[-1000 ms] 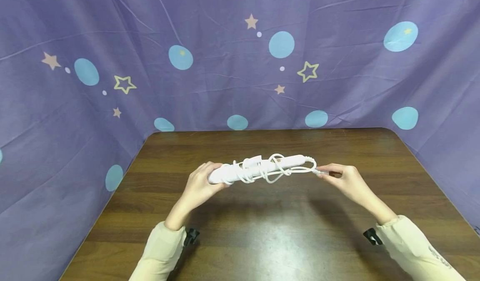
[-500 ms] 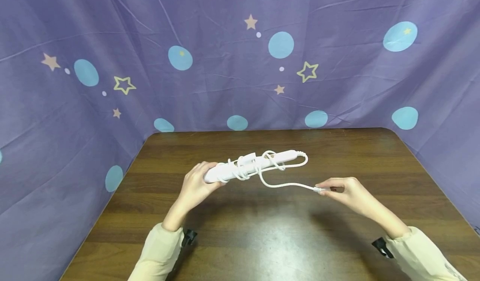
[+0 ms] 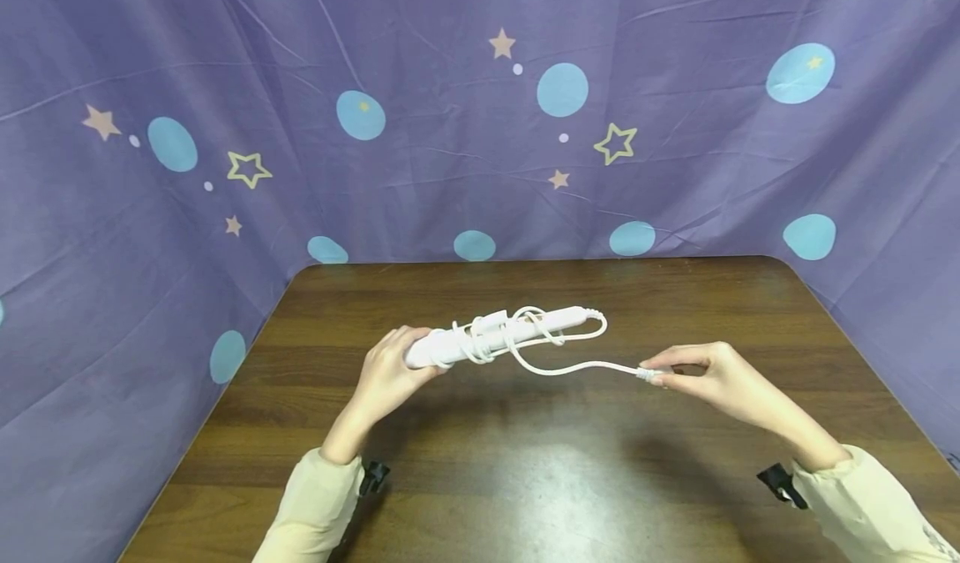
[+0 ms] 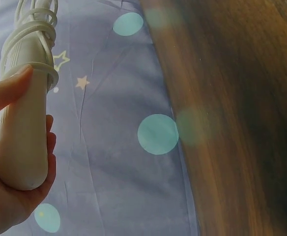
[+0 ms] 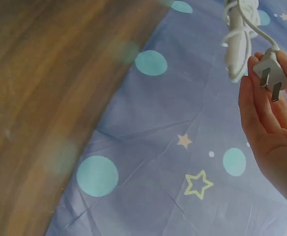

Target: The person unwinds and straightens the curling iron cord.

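A long white corded appliance [image 3: 442, 347], shaped like a hair iron, is held above the table in the head view. My left hand [image 3: 393, 371] grips its rounded end, thumb on one side and fingers around the other, as the left wrist view shows. Loops of white cord [image 4: 28, 32] wind around its body. My right hand [image 3: 723, 379] pinches the cord's power plug [image 5: 272, 73], whose two flat prongs show in the right wrist view. From the plug, a loose stretch of cord [image 3: 558, 371] sags back to the wrapped part.
Both hands are above a brown wooden table [image 3: 480, 496]. A purple curtain [image 3: 450, 129] with stars and blue dots hangs behind and at the sides. Black wrist mounts [image 3: 782, 485] sit at the sleeve cuffs.
My right hand has pulled the plug down and to the right, away from the appliance, and a length of cord has come loose. My left hand has shifted slightly left, still gripping.
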Demonstrator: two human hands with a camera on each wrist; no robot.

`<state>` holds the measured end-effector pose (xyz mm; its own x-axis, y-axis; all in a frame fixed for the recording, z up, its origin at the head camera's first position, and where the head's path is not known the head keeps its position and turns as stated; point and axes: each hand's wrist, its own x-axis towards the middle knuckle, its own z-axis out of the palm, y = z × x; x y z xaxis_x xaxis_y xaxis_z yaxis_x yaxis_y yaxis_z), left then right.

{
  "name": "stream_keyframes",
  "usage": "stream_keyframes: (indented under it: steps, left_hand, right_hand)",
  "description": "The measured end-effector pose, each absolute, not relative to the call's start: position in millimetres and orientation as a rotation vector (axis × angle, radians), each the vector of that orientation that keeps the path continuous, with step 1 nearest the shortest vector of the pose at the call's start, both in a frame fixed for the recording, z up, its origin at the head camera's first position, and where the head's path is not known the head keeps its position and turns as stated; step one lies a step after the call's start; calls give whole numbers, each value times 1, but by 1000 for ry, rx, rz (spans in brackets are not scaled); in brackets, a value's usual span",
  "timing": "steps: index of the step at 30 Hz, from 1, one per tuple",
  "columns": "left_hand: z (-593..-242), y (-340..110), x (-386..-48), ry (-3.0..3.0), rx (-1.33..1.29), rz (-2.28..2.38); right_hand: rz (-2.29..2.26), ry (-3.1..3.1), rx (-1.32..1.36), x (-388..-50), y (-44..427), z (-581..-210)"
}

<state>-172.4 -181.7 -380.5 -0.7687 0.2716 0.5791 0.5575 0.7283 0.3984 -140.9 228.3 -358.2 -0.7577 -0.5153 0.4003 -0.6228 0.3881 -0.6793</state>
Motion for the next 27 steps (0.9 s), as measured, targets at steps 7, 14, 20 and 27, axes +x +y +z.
stream_keyframes:
  steps: [7, 14, 20, 27]
  left_hand:
    - [-381, -183, -172, -2473, -621, -760]
    - [-385, -185, -171, -2474, -632, -730]
    - [-387, -188, -171, -2451, -679, -721]
    - [-390, -190, -169, -2427, -732, -736]
  right_hand:
    - [1359, -2481, 962, -151, 227, -340]
    - [1389, -2444, 908, -160, 230, -327]
    - [1447, -2383, 771, -169, 234, -322]
    - [1428, -2349, 627, -176, 238, -321]
